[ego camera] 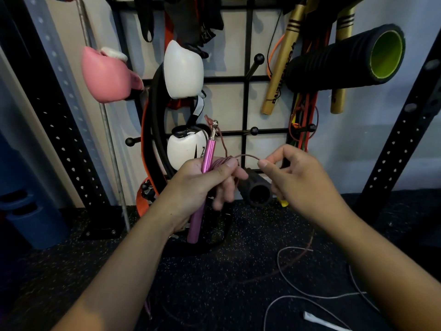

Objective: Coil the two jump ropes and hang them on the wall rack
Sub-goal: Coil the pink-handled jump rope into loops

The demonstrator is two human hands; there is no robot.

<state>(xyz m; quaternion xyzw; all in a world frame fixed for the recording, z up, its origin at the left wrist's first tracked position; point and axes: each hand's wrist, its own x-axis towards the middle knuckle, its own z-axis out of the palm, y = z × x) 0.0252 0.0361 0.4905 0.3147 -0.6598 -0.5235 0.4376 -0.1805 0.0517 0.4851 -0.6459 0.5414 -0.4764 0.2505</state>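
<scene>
head view looks down on a job that seems under halfway done. the pink rope point(245, 156) is partly wound: several turns sit bunched in the left hand point(202, 182), but a loose length runs down past the right hand to the floor, so the coil is not finished. the white rope point(307, 296) lies uncoiled on the dark floor point(214, 271), one pale handle point(319, 318) resting near the bottom edge. neither rope is on the wall rack point(247, 78) yet, and a bare peg point(256, 62) stands out just above the hands, with another lower down. my guess is that finishing the pink coil comes first, then hanging it, then the white rope.

the left hand is raised in front of the rack, fingers curled round both pink handles point(207, 154) and the gathered turns; one handle points up with its metal tip, the other hangs below the palm. the right hand point(303, 180) is held level beside it, close but apart, thumb and forefinger pinching the cord in a small arc that bridges to the left hand, the other fingers loosely bent.
</scene>
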